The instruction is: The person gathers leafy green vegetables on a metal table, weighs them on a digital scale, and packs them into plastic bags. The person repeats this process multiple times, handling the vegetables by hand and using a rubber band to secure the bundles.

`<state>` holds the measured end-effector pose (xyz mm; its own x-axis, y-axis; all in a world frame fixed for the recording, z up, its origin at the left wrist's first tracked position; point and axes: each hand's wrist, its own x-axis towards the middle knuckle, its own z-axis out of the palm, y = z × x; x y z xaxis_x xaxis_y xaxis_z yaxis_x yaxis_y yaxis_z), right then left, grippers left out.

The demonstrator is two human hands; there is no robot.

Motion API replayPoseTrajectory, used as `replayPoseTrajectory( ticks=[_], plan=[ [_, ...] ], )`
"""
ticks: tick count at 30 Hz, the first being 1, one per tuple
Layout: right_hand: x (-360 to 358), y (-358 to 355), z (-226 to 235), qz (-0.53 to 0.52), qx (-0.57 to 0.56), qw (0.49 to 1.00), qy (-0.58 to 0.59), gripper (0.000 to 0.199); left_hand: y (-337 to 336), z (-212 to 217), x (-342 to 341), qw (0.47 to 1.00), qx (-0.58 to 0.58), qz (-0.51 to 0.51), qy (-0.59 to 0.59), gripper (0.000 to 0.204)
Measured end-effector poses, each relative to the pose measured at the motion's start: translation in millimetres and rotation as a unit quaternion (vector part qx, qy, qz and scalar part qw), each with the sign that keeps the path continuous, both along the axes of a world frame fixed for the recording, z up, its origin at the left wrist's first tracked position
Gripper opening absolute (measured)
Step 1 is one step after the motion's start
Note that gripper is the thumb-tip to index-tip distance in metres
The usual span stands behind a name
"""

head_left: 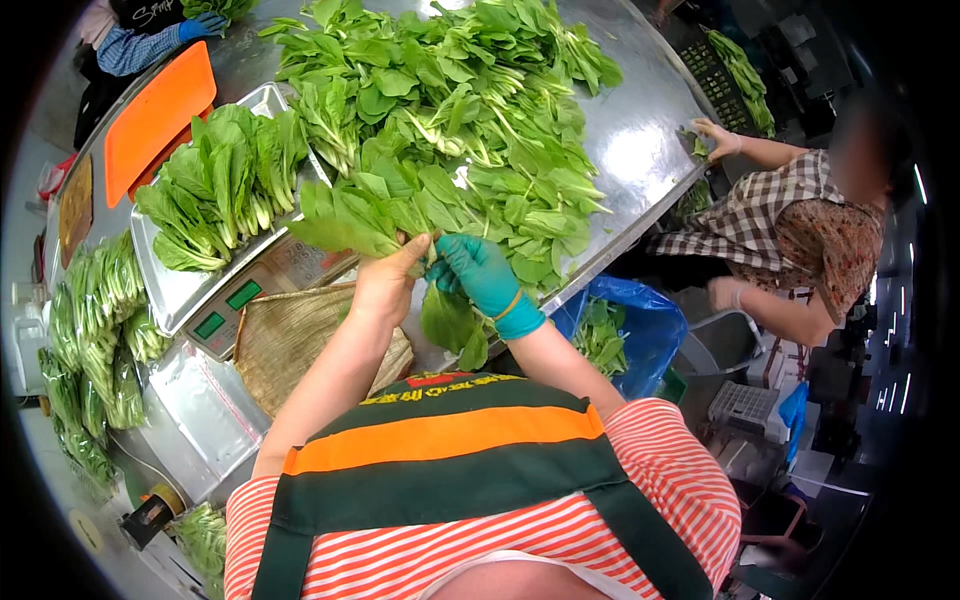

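My bare left hand (385, 280) is closed around the stem end of a leafy green (345, 225), whose broad leaves point up and to the left. Right beside it, my right hand (485, 275) wears a teal glove with a yellow band at the wrist. Its fingers are pinched together at the stems, close to my left fingertips. A large loose leaf (450, 320) hangs under the gloved fingers, apparently held by them. Just beyond both hands spreads a big heap of leafy greens (450, 90) on the metal table (640, 150).
Left of me, a scale (240, 300) carries a tray of lettuce (230, 175). Orange trays (160, 115) stand behind it, bagged greens (100, 320) at far left. A blue-lined bin (650, 345) sits by my right elbow. Co-workers stand at right (800, 215) and far left (140, 50).
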<state>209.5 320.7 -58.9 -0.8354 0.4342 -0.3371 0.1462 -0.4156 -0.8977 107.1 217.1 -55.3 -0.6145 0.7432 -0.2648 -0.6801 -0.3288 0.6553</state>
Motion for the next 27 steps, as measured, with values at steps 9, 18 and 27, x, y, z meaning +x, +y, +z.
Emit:
replayPoseTrajectory(
  ticks=[9,18,27],
  plan=[
    [-8.4,-3.0,2.0,0.085,0.372,0.92,-0.092,0.017,-6.6,-16.5,-1.2,0.992,-0.081,0.02,0.091,0.044],
    [-47.2,62.6,-39.4,-0.213,0.14,0.964,0.068,0.036,-9.6,-9.0,-3.9,0.996,-0.056,0.071,0.025,0.022],
    [-135.7,116.6,-24.2,-0.01,0.718,0.663,-0.212,0.022,-13.0,0.3,4.9,0.96,-0.146,0.011,0.24,0.028]
  ],
)
